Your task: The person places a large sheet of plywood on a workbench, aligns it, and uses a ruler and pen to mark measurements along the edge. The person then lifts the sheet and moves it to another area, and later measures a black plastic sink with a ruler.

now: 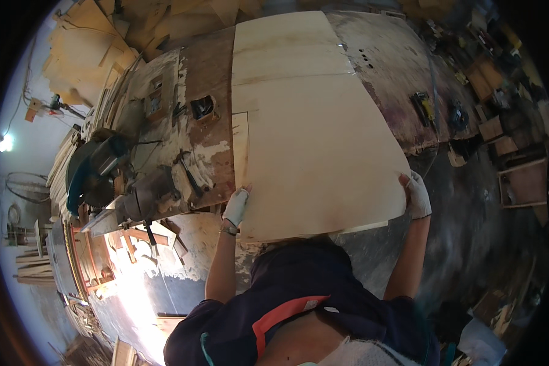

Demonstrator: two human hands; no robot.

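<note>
A large pale plywood sheet (314, 146) lies flat on a worn wooden workbench (207, 73), its near end reaching past the bench edge toward me. My left hand (236, 206), in a white glove, grips the sheet's near left corner. My right hand (416, 194), also gloved, grips the near right corner. A second pale sheet (283, 43) lies beyond it on the bench, and a narrow pale strip (240, 146) sits along the left side.
A mitre saw with a teal guard (97, 171) stands left of the bench, a hammer (189, 174) beside it. Plywood offcuts (85, 49) pile at the back left. Tools (424, 107) and wooden boxes (521, 183) crowd the right; dusty floor (463, 244) lies below.
</note>
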